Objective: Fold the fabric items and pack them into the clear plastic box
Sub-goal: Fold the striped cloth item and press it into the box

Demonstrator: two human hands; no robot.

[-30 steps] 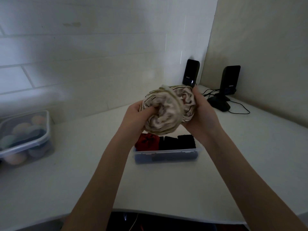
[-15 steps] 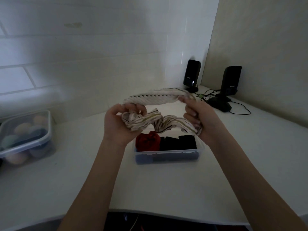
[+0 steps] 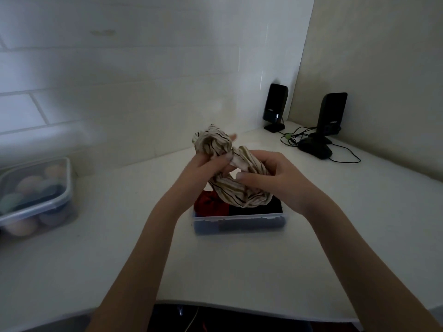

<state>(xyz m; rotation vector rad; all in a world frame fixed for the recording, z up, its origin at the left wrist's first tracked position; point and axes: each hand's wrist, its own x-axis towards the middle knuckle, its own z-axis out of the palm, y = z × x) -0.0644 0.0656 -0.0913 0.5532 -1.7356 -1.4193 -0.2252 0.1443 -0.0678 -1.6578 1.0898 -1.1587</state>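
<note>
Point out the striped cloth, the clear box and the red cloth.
striped cloth (image 3: 239,190), head view, lower hanging loop.
clear box (image 3: 239,222), head view, front wall.
red cloth (image 3: 211,204), head view, bunched top inside the box.

**Speaker logos too small to read**

Only two marks of lettering show anywhere in the head view, and both sit on the black desktop speakers at the back of the white table. The left speaker carries a small pale logo low on its front face, next to a bright glint. The right speaker bears a similar pale logo low on its front. Each is a short word in light letters on black, but the characters are too small and blurred to make out. No other text, number, label or sign can be read.
</note>
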